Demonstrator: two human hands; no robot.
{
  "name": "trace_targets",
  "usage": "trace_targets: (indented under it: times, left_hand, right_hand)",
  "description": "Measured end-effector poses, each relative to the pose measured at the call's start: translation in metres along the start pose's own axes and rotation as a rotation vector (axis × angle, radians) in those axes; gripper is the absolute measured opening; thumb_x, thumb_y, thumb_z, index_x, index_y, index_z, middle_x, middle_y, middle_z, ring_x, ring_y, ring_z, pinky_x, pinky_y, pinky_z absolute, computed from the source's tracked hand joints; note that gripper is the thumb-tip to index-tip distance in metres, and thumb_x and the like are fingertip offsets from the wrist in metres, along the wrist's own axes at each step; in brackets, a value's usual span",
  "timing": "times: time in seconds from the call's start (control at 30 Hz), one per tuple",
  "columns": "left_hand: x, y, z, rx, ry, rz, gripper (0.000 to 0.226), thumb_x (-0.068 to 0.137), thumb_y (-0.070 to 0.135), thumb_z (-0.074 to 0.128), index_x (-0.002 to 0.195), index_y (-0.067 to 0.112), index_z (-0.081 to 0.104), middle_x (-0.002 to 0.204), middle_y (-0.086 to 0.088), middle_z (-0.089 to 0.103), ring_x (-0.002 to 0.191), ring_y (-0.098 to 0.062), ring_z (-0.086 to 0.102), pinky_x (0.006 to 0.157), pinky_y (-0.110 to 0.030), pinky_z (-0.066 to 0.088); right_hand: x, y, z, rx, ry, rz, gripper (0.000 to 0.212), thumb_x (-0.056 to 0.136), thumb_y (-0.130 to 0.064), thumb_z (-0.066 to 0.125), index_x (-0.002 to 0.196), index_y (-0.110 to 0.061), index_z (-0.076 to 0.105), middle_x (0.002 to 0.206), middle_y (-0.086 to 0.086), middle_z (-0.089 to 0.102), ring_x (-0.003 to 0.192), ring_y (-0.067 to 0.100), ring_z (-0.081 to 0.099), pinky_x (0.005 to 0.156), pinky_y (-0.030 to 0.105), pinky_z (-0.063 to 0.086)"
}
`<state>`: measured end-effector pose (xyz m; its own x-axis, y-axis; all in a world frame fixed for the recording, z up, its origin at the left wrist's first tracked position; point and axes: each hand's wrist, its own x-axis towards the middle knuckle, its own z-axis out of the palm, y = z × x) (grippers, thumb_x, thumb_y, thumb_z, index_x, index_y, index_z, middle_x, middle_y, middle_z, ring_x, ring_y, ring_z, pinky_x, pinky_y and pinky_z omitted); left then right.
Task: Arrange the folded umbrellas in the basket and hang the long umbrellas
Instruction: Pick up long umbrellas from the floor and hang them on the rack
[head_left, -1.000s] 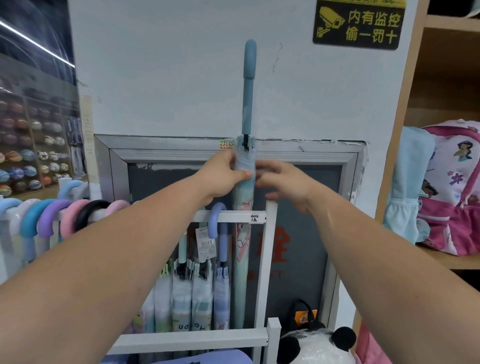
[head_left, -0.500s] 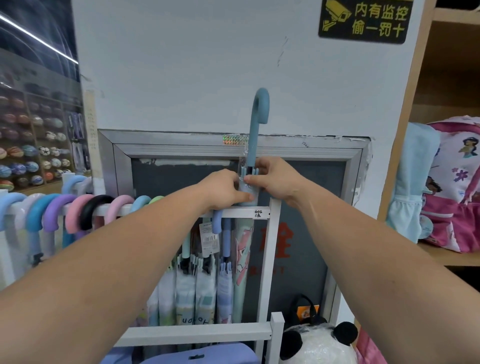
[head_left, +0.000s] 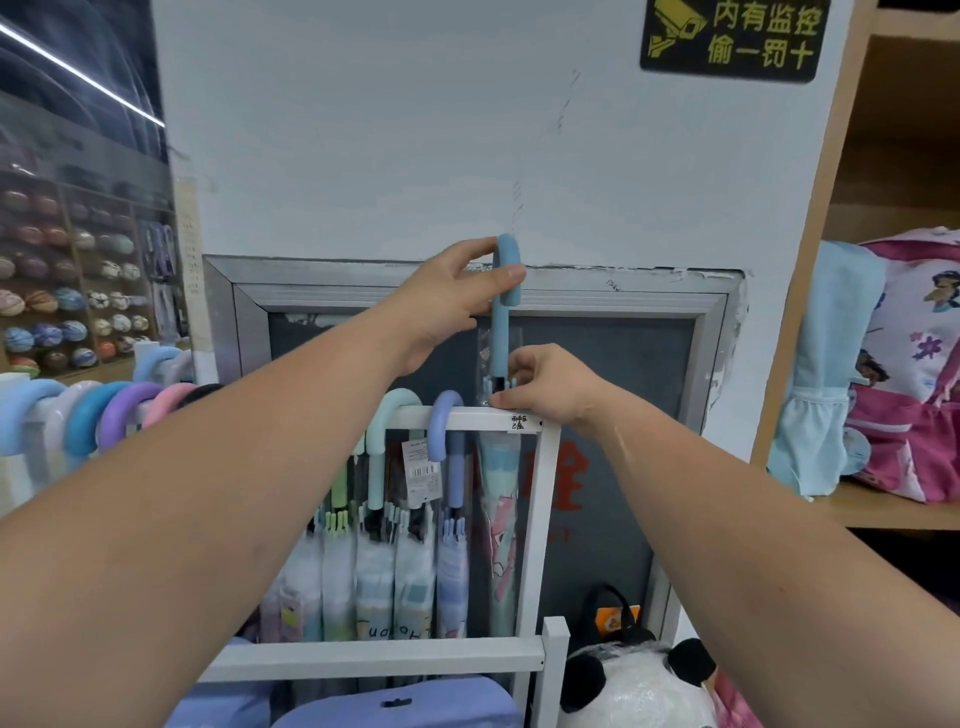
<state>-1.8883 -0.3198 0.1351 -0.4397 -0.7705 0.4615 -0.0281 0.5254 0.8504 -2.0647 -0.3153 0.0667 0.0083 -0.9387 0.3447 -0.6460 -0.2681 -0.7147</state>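
White rack rail lies just below the right hand, which pinches the upright long umbrella; left hand grips its crook handle.

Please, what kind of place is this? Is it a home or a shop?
Most likely a shop. A barcode tag hangs among wrapped umbrellas on a rack, a camera warning sign hangs above, and many balls are displayed at the left.

L hand grips curved blue handle of long umbrella, held upright; R hand pinches its shaft base at white rack rail. Other umbrellas hang beside it.
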Motion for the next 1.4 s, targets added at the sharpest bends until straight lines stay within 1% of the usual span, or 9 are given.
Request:
trace_targets:
  times: [0.23, 0.4, 0.57, 0.77, 0.9, 0.97, 1.03, 1.2, 1.4]
  left_hand:
    - [0.011, -0.002, -0.003, 0.004, 0.018, -0.008, 0.055, 0.079, 0.026, 0.084, 0.128, 0.02, 0.062, 0.116, -0.012, 0.073, 0.103, -0.024, 0.073, 0.094, -0.037, 0.057]
    - [0.009, -0.015, -0.006, 0.035, 0.005, 0.001, 0.044, 0.077, 0.018, 0.086, 0.116, 0.013, 0.069, 0.102, -0.009, 0.076, 0.086, -0.016, 0.074, 0.085, -0.032, 0.057]
    - [0.003, -0.037, -0.005, 0.2, -0.053, -0.042, 0.065, 0.047, 0.045, 0.093, 0.105, 0.021, 0.075, 0.105, -0.009, 0.077, 0.104, -0.023, 0.072, 0.102, -0.04, 0.052]
    - [-0.006, -0.049, 0.0, 0.306, -0.164, -0.106, 0.063, 0.044, 0.045, 0.094, 0.099, 0.022, 0.074, 0.095, -0.001, 0.079, 0.099, -0.019, 0.073, 0.104, -0.048, 0.051]
    - [-0.016, -0.043, 0.001, 0.429, -0.279, -0.205, 0.073, 0.049, 0.045, 0.098, 0.11, 0.019, 0.069, 0.105, 0.0, 0.077, 0.082, -0.037, 0.076, 0.087, -0.059, 0.058]
    - [-0.02, -0.04, 0.002, 0.478, -0.328, -0.25, 0.071, 0.053, 0.042, 0.097, 0.113, 0.019, 0.066, 0.111, 0.002, 0.075, 0.074, -0.048, 0.073, 0.061, -0.051, 0.061]
    - [-0.022, -0.038, 0.004, 0.504, -0.356, -0.27, 0.071, 0.053, 0.039, 0.097, 0.113, 0.017, 0.065, 0.107, 0.002, 0.076, 0.085, -0.048, 0.073, 0.05, -0.043, 0.058]
    - [-0.021, -0.047, 0.011, 0.639, -0.381, -0.246, 0.079, 0.039, 0.052, 0.092, 0.106, 0.021, 0.066, 0.098, 0.002, 0.078, 0.098, -0.02, 0.072, 0.09, -0.054, 0.058]
    - [-0.016, -0.049, 0.011, 0.704, -0.378, -0.254, 0.087, 0.036, 0.057, 0.09, 0.112, 0.023, 0.066, 0.104, 0.004, 0.075, 0.101, -0.017, 0.071, 0.099, -0.046, 0.054]
  right_hand:
    - [-0.003, 0.0, -0.001, 0.017, -0.05, -0.02, 0.019, 0.082, -0.014, 0.079, 0.1, -0.016, 0.074, 0.091, 0.005, 0.076, 0.074, 0.012, 0.066, 0.076, 0.03, 0.056]
    - [-0.011, -0.007, -0.028, 0.184, -0.034, -0.036, 0.048, 0.085, -0.009, 0.066, 0.132, -0.019, 0.062, 0.124, -0.003, 0.07, 0.115, 0.01, 0.064, 0.089, 0.024, 0.052]
    - [-0.019, -0.017, -0.044, 0.353, -0.031, -0.055, 0.042, 0.09, -0.052, 0.061, 0.128, -0.035, 0.062, 0.127, -0.013, 0.067, 0.125, 0.005, 0.057, 0.101, 0.04, 0.044]
    - [-0.024, -0.012, -0.032, 0.165, -0.046, -0.091, 0.044, 0.088, -0.044, 0.072, 0.127, -0.027, 0.065, 0.122, -0.012, 0.069, 0.115, 0.0, 0.061, 0.095, 0.022, 0.045]
    - [-0.025, 0.001, -0.024, 0.14, -0.086, -0.089, 0.039, 0.086, -0.036, 0.076, 0.122, -0.024, 0.068, 0.114, -0.011, 0.073, 0.107, -0.001, 0.066, 0.095, 0.02, 0.047]
    - [-0.026, 0.006, -0.021, 0.166, -0.1, -0.094, 0.037, 0.085, -0.032, 0.078, 0.12, -0.02, 0.07, 0.112, -0.008, 0.074, 0.106, 0.002, 0.068, 0.097, 0.023, 0.049]
    - [-0.027, 0.01, -0.02, 0.161, -0.104, -0.104, 0.037, 0.083, -0.032, 0.08, 0.118, -0.02, 0.071, 0.11, -0.008, 0.075, 0.106, 0.005, 0.069, 0.097, 0.025, 0.05]
    - [-0.028, 0.016, -0.016, 0.035, -0.078, -0.124, 0.031, 0.081, -0.034, 0.082, 0.11, -0.026, 0.075, 0.096, -0.015, 0.074, 0.095, 0.001, 0.066, 0.089, 0.023, 0.048]
    - [-0.027, 0.017, -0.014, -0.079, -0.055, -0.135, 0.037, 0.08, -0.043, 0.08, 0.113, -0.029, 0.074, 0.107, -0.013, 0.074, 0.106, 0.006, 0.065, 0.102, 0.037, 0.05]
